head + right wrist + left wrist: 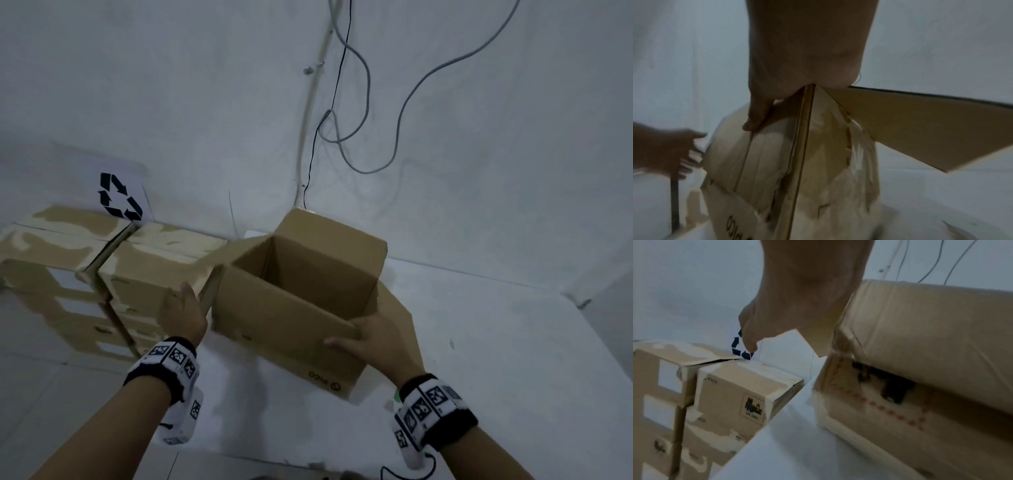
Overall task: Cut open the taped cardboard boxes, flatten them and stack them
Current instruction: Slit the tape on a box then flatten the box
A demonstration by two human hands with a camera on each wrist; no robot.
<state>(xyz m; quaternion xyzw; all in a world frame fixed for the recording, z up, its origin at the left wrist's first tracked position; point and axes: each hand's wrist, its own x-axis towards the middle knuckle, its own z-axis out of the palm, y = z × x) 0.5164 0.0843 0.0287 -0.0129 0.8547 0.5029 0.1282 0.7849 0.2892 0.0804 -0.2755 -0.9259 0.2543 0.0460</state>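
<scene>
An open brown cardboard box is held tilted above the white table, its top flaps spread and its inside bare. My right hand grips the box's near right corner, with the thumb on the front face and the fingers hidden behind the side flap. My left hand is at the box's left side against the left flap, fingers stretched out. Glossy tape covers the box's outer faces.
Stacks of taped cardboard boxes stand left of the table, below a recycling sign on the wall. Loose cables hang down the wall behind the box. The table edge runs close to the stacks.
</scene>
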